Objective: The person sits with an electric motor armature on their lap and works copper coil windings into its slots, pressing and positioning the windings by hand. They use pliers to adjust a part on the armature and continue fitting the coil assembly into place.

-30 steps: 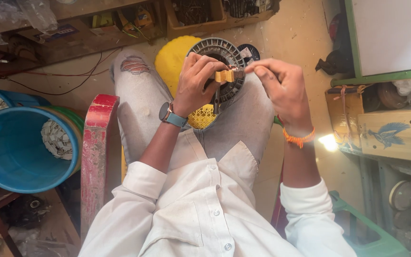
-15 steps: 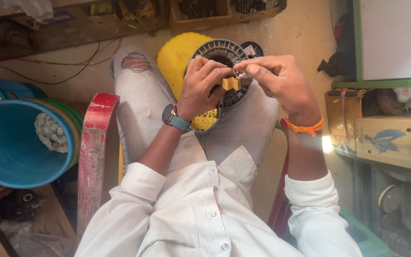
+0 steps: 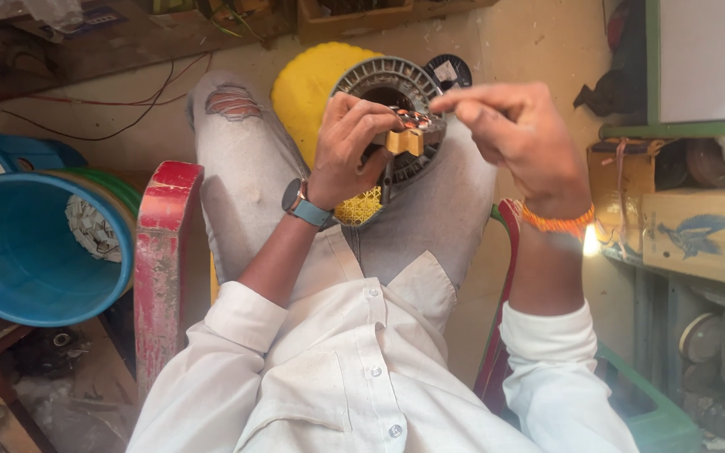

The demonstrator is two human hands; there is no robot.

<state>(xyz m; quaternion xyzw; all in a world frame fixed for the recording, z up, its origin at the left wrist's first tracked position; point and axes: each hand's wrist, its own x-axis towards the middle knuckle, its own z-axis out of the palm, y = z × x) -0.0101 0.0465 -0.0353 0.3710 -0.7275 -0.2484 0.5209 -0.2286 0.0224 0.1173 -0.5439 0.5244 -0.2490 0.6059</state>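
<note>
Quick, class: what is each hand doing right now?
Left hand: closed on the round stator, steadying it on the lap.
Right hand: fingertips pinched at the stator's copper winding.

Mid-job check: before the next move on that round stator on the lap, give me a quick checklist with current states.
1. Left hand has a grip on the stator: ok, its fingers wrap the rim.
2. Right hand fingertips at the coil by the small tan piece: ok, pinched there.
3. Stator supported on the lap: ok, it rests over the grey jeans.
4. Whether the right fingers hold a wire: cannot tell, too small.
5. Yellow mesh object under the left wrist, clear of the work: ok.
6. Winding condition: cannot tell, partly hidden by fingers.
</note>
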